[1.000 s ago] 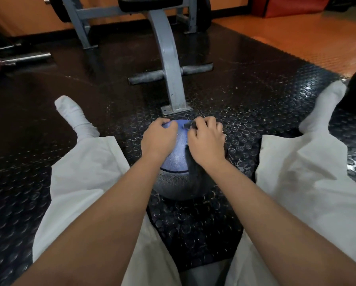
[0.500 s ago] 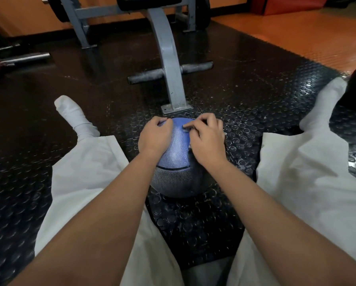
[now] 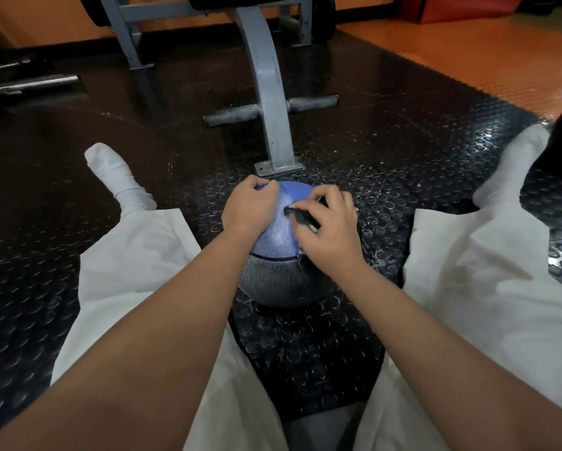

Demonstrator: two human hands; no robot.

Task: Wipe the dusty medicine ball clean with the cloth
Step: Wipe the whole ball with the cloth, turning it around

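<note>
Right hand [image 3: 330, 232] shifted nearer, cloth [image 3: 300, 217] on ball [image 3: 278, 236]

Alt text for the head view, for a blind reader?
A person grips a blue-grey medicine ball with the left hand and presses a dark cloth on it with the right hand, seated on a black studded mat. A grey bench leg stands beyond.

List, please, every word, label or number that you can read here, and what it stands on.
None can be read. The medicine ball shows only textured blue and grey panels with a seam; what lies under the left hand and the right hand with its cloth is hidden. The bench frame shows no marking.
</note>
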